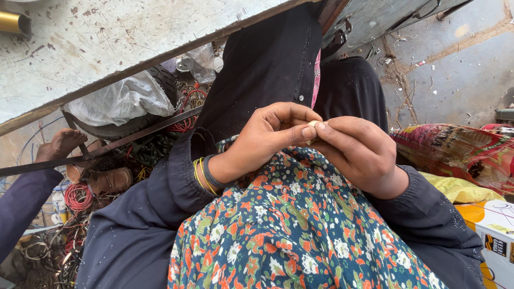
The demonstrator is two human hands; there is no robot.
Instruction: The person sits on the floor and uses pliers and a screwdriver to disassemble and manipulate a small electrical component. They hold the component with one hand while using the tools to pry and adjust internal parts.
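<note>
Your left hand (267, 139) and right hand (358, 152) pinch one small tan piece (313, 124) together, above your floral cloth (289, 225).

The small pale piece (312, 124) pinched between the left hand (267, 140) and right hand (357, 154) is mostly hidden by fingertips; its kind cannot be told. Near right, a cardboard box (495, 235) is cut by the edge. Far left, a brass cylinder (13, 22) likewise.

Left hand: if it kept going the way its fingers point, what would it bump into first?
Probably the small pale piece pinched at its fingertips, then the right hand just behind it. The left hand points rightward, and the two hands' fingertips already meet there, though depth is hard to judge.
</note>
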